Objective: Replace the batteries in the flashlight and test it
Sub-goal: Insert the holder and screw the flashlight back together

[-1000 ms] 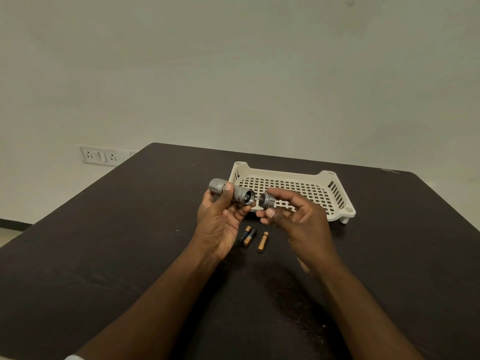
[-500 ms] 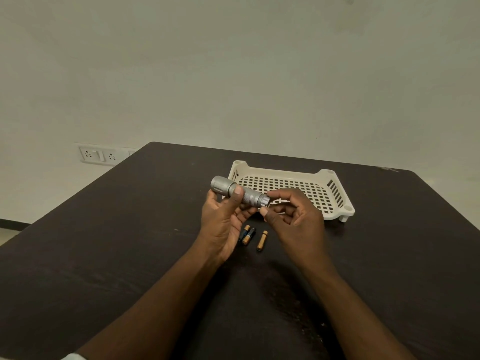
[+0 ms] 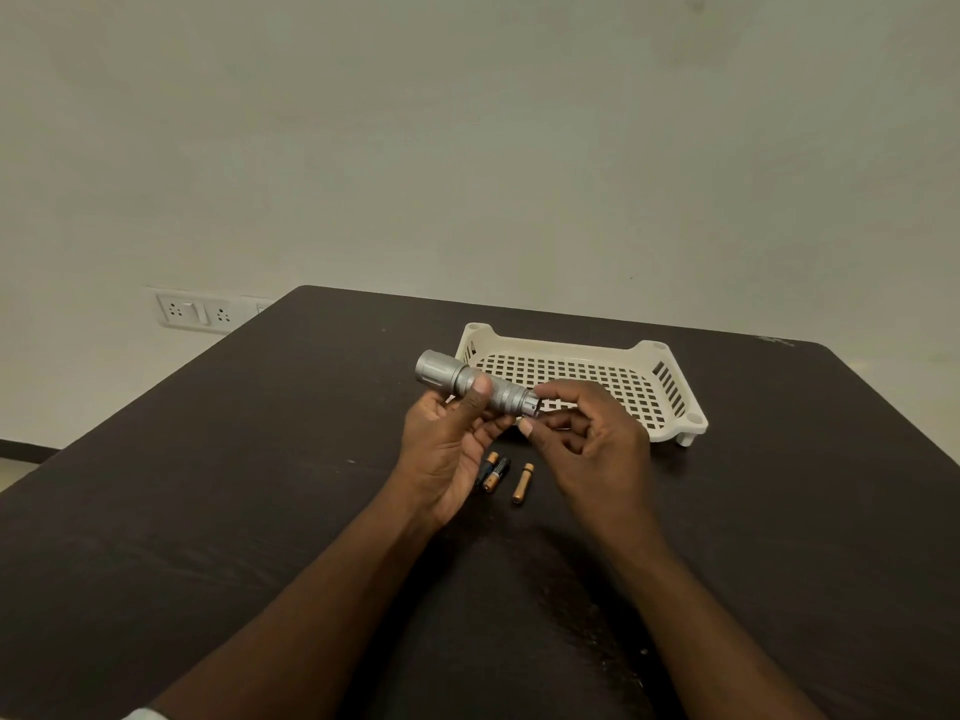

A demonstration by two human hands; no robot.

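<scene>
Gripping the silver flashlight (image 3: 475, 384) around its barrel, the left hand (image 3: 448, 439) is seen above the dark table (image 3: 260, 485), thumb laid across the body, while the tail cap end is pinched by the curled fingers and thumb of the right hand (image 3: 587, 444). Three batteries (image 3: 501, 475) are observed lying on the table just below the hands. Beyond, a cream perforated tray (image 3: 644, 366) is noted, nothing visible inside it.
</scene>
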